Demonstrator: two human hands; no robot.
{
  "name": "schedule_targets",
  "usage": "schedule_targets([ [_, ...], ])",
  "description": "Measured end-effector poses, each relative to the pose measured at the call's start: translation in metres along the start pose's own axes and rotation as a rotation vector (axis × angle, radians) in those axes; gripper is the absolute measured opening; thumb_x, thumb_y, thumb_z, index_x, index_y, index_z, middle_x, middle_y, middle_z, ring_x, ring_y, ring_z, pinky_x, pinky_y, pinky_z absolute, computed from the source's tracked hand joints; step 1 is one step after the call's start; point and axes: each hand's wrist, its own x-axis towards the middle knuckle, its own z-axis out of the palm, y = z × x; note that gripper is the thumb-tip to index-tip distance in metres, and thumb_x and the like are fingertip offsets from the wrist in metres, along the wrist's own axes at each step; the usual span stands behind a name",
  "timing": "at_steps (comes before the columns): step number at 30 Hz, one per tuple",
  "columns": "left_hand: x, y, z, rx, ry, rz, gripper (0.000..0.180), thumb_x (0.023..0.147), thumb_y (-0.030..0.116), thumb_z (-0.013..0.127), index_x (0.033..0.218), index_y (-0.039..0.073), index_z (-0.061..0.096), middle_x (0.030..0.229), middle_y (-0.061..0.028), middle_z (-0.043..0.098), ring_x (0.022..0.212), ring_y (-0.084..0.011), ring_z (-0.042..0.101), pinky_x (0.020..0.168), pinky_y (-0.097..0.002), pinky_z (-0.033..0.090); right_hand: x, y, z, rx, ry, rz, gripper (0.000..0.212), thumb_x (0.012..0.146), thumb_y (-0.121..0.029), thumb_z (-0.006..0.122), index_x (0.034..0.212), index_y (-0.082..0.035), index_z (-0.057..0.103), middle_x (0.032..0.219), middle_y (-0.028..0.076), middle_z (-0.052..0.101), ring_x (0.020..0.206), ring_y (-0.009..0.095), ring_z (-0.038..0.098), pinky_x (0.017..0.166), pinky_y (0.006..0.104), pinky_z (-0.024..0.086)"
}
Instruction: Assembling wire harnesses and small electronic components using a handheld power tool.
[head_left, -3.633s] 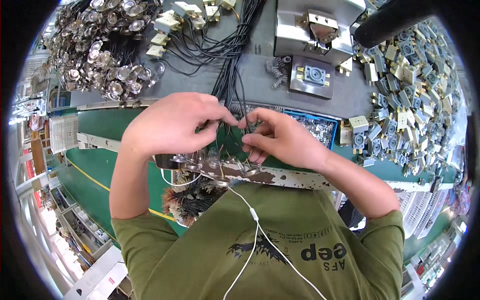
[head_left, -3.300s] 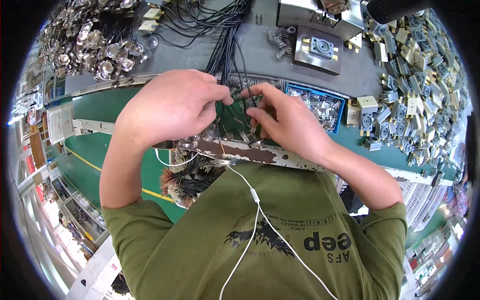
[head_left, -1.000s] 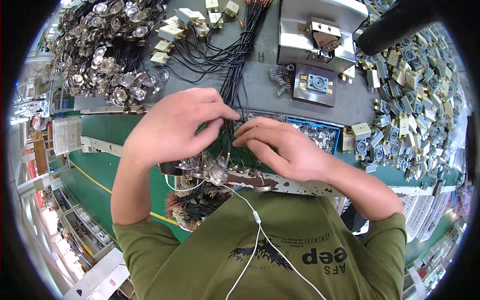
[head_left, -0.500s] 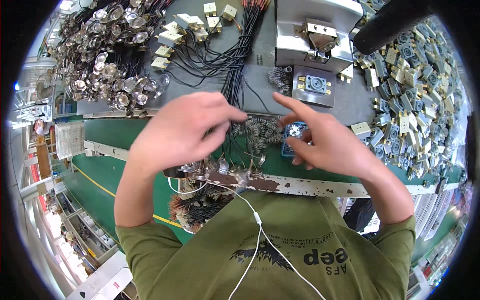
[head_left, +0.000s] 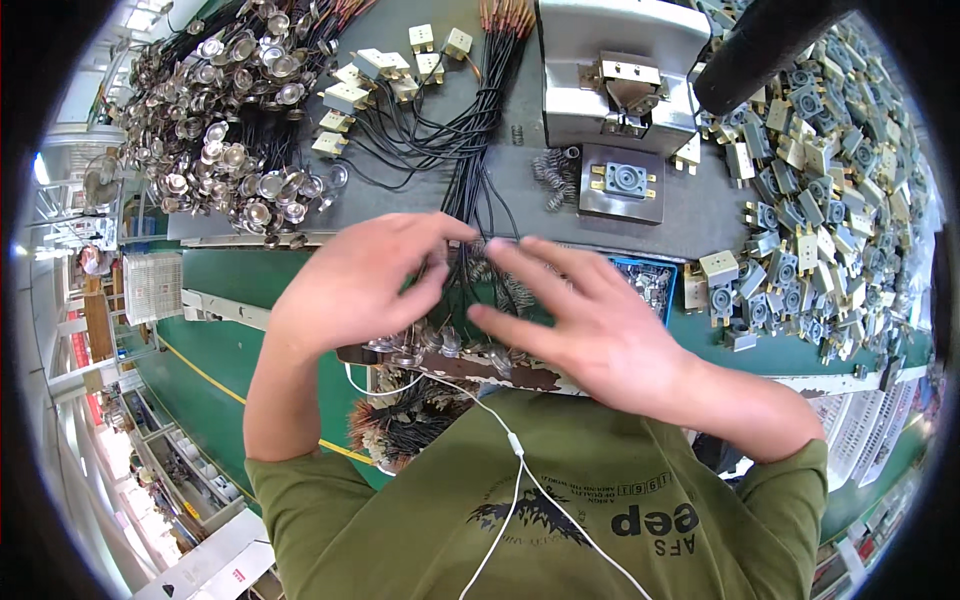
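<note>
My left hand hovers over the lower end of a bundle of black wires. Its index finger reaches right and the thumb stands apart below, with nothing visible gripped; the other fingers are partly hidden. Close by is my right hand, palm down with fingers spread, its fingertips above loose coil springs. It looks empty and slightly blurred. Round metal caps on wire ends lie along the near ledge below the hands. A blue tray of small shiny parts shows behind my right hand.
Many metal caps on wires are heaped at the far left. Cream housings stand by the bundle. A metal press stands behind a block with a grey switch part. Grey-and-cream switch parts fill the right side.
My right hand has moved left from beside the blue tray to the springs and wires, uncovering more of the tray. My left hand has shifted slightly down and right.
</note>
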Motion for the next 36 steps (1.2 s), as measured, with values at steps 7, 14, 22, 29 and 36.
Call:
schedule_targets([
  [7, -0.009, -0.009, -0.007, -0.007, 0.037, -0.139, 0.017, 0.091, 0.012, 0.067, 0.106, 0.003, 0.066, 0.091, -0.0127, 0.067, 0.087, -0.0296, 0.068, 0.076, -0.0409, 0.054, 0.016, 0.022, -0.01, 0.233, -0.11, -0.159, 0.022, 0.081, -0.016, 0.067, 0.103, -0.011, 0.067, 0.122, 0.011, 0.069, 0.107, 0.032, 0.067, 0.087, 0.0429, 0.055],
  [14, 0.025, -0.021, 0.015, 0.039, 0.186, 0.089, 0.017, 0.092, 0.014, 0.07, 0.104, 0.004, 0.067, 0.095, -0.0114, 0.069, 0.091, -0.0315, 0.069, 0.079, -0.0424, 0.055, -0.001, 0.048, -0.055, 0.345, 0.181, 0.154, 0.037, 0.077, 0.002, 0.085, 0.108, -0.007, 0.067, 0.108, 0.011, 0.069, 0.093, 0.028, 0.07, 0.082, 0.0375, 0.056],
  [22, 0.062, -0.054, 0.029, 0.093, 0.315, 0.139, 0.015, 0.094, 0.015, 0.067, 0.105, 0.005, 0.063, 0.098, -0.0122, 0.072, 0.096, -0.0334, 0.069, 0.081, -0.0446, 0.055, -0.003, 0.067, -0.09, 0.122, -0.3, 0.721, 0.023, 0.1, -0.014, 0.063, 0.119, -0.002, 0.068, 0.091, 0.012, 0.073, 0.077, 0.021, 0.073, 0.065, 0.0314, 0.057],
  [29, 0.071, -0.043, 0.025, 0.118, 0.245, 0.133, 0.016, 0.094, 0.017, 0.068, 0.106, 0.007, 0.063, 0.096, -0.0118, 0.07, 0.092, -0.0338, 0.069, 0.078, -0.0446, 0.055, -0.023, 0.057, -0.071, 0.019, -0.402, 0.455, 0.031, 0.099, -0.023, 0.064, 0.126, -0.009, 0.067, 0.081, 0.016, 0.072, 0.074, 0.032, 0.073, 0.066, 0.0402, 0.056],
  [36, 0.102, 0.01, 0.023, 0.0, 0.376, 0.341, 0.02, 0.089, 0.008, 0.073, 0.108, 0.005, 0.071, 0.101, -0.0107, 0.07, 0.092, -0.0294, 0.069, 0.08, -0.0375, 0.055, -0.022, 0.056, -0.063, -0.204, -0.281, 0.317, 0.034, 0.094, -0.025, 0.071, 0.127, -0.017, 0.072, 0.073, 0.012, 0.069, 0.066, 0.034, 0.068, 0.059, 0.0445, 0.052],
])
